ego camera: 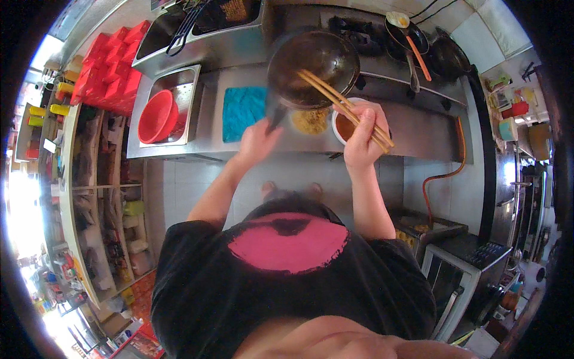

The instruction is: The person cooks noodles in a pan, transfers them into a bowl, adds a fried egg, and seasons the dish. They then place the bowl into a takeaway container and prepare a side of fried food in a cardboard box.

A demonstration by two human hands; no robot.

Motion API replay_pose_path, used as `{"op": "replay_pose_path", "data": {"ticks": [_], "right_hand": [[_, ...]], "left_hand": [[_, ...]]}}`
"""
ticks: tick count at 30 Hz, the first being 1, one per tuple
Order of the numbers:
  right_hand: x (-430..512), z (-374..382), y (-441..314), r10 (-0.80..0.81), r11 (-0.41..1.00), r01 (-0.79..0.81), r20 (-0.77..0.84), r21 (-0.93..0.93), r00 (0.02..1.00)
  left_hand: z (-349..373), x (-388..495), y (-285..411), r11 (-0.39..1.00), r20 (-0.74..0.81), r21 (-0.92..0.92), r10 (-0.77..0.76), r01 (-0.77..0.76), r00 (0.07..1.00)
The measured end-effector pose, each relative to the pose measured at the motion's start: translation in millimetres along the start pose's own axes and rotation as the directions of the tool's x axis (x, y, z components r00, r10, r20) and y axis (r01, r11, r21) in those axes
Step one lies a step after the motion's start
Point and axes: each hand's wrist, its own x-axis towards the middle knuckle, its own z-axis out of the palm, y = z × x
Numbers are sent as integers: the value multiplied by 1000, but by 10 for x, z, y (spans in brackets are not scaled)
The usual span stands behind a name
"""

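Note:
My left hand (259,142) grips the dark, motion-blurred handle of a black wok (309,54). The wok is tilted above the steel counter, and only brownish residue and sheen show inside it. Between the fingers of my right hand (367,134) is a pair of long wooden chopsticks (325,92). Their tips reach over the wok's interior. Just below the wok's rim, a heap of yellowish, crumbly-looking food (310,122) lies on the counter side; any plate under it is hard to make out. A white bowl (335,130) of reddish-brown contents stands partly hidden behind my right hand.
A folded blue cloth (242,110) lies left of the wok. Farther left, a red plastic bowl (154,119) sits in a steel basin (193,85). Behind are a gas burner (352,29), a frying pan (392,42) and a fried egg (397,19) near an orange-handled utensil (419,58).

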Motion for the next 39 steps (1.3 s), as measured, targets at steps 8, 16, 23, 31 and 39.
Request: {"op": "replay_pose_path", "data": {"ticks": [8, 16, 23, 31, 39], "right_hand": [[-49, -23, -1, 44, 992, -35, -71, 124, 997], [-21, -49, 0, 226, 967, -225, 0, 118, 974], [-43, -170, 61, 220, 965, -236, 139, 112, 966], [-110, -98, 198, 232, 957, -220, -40, 187, 972], [-154, -168, 178, 302, 949, -305, 40, 84, 952]], "left_hand": [[32, 11, 39, 999, -28, -4, 49, -49, 998], [31, 38, 39, 995, -33, 46, 93, -91, 995], [33, 73, -7, 990, -28, 116, 88, -85, 996], [55, 68, -43, 977, -23, 189, 106, -100, 994], [39, 62, -54, 967, 9, 250, 42, -43, 999]]}}
